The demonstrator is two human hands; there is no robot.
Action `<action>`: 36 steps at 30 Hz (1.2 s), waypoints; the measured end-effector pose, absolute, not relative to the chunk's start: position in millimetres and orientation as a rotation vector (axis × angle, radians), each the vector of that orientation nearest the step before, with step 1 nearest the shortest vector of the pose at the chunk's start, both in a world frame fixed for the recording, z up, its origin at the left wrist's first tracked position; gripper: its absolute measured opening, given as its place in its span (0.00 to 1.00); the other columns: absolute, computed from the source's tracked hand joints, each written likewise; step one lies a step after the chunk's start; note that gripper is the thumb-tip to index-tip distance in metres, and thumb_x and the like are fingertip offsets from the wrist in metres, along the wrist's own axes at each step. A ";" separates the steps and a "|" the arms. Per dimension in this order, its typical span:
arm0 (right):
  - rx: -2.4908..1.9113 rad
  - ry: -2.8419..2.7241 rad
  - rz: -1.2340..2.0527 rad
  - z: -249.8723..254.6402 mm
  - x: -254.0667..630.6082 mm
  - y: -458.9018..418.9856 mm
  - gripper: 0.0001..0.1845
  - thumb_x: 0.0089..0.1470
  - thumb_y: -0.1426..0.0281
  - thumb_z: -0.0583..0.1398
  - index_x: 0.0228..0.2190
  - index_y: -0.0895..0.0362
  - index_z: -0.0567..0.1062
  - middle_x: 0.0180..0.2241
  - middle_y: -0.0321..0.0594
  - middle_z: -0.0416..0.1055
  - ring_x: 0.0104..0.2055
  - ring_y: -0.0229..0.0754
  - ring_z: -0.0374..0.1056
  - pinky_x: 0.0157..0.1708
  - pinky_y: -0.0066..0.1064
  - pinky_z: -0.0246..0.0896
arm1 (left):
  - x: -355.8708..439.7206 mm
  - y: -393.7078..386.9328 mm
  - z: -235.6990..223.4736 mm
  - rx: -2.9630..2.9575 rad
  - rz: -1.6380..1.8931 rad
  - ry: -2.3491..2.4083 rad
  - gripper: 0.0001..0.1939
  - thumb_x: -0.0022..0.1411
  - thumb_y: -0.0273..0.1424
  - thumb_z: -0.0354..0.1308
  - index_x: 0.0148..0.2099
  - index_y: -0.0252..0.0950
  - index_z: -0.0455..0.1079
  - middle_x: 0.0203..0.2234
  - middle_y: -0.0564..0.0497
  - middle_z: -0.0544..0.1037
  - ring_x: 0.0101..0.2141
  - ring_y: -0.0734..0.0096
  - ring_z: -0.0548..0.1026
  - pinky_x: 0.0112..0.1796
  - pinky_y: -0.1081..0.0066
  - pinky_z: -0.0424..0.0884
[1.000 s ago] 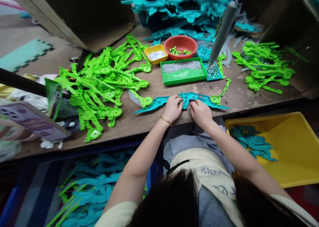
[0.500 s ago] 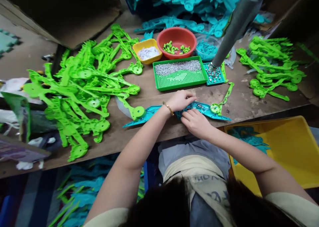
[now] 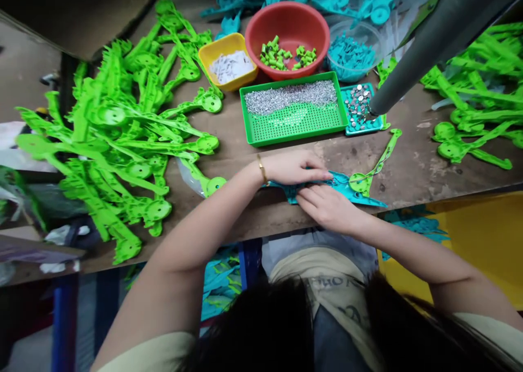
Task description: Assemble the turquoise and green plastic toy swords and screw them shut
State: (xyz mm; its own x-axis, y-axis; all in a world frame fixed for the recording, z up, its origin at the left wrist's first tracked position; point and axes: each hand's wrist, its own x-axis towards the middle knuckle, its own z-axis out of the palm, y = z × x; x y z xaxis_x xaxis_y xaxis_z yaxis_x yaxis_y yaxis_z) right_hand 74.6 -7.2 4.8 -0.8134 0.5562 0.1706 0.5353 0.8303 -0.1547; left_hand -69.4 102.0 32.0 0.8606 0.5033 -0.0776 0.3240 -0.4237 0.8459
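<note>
A long turquoise plastic part [image 3: 347, 189] lies at the front of the bench, its middle and left side mostly hidden by my hands and left forearm. My left hand [image 3: 295, 168], with a gold bracelet at the wrist, reaches across the part from the left, fingers bent down and thumb pointing right. Below it my right hand [image 3: 327, 206] grips the near edge with curled fingers. Both hands almost touch; whether a small piece is between their fingertips is hidden. A light-green plastic arm piece [image 3: 362, 184] with thin wire along it rests over the part's right end.
A green tray [image 3: 296, 129] of small metal pins sits beyond my hands, beside a small turquoise tray [image 3: 363, 122] of metal discs. Behind are a red bowl [image 3: 288, 20], yellow bowl [image 3: 204, 45] and clear tub [image 3: 347, 75]. Green parts [image 3: 122, 127] pile left; a grey pole [image 3: 433, 56] slants right.
The view has tilted down and come closer. My left hand has shifted over the turquoise part, its thumb now lying further right, and my right hand stays at the near edge.
</note>
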 end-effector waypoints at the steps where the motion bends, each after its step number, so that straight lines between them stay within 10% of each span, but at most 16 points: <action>1: -0.836 -2.772 0.154 3.7 78.3 -7.7 0.17 0.64 0.76 0.48 0.45 0.64 0.74 0.45 0.53 0.73 0.45 0.47 0.67 0.45 0.42 0.63 | -78.4 103.1 32.0 2.030 0.231 0.553 0.16 0.64 0.44 0.56 0.36 0.39 0.80 0.32 0.50 0.82 0.35 0.68 0.77 0.42 0.68 0.71; 6: -0.733 -2.620 0.169 -3.8 94.8 -7.7 0.16 0.63 0.77 0.51 0.48 0.64 0.73 0.46 0.52 0.74 0.48 0.47 0.67 0.48 0.41 0.64 | -119.5 95.8 27.7 1.918 0.324 0.518 0.15 0.62 0.38 0.62 0.50 0.42 0.77 0.45 0.46 0.81 0.47 0.63 0.76 0.51 0.62 0.69; 36: -1.207 -2.463 0.441 5.3 108.2 47.0 0.18 0.61 0.76 0.51 0.48 0.57 0.75 0.49 0.47 0.75 0.50 0.49 0.69 0.51 0.44 0.66 | -100.4 5.7 -27.2 2.276 0.883 1.445 0.12 0.70 0.34 0.52 0.45 0.40 0.77 0.40 0.49 0.80 0.45 0.62 0.70 0.47 0.60 0.61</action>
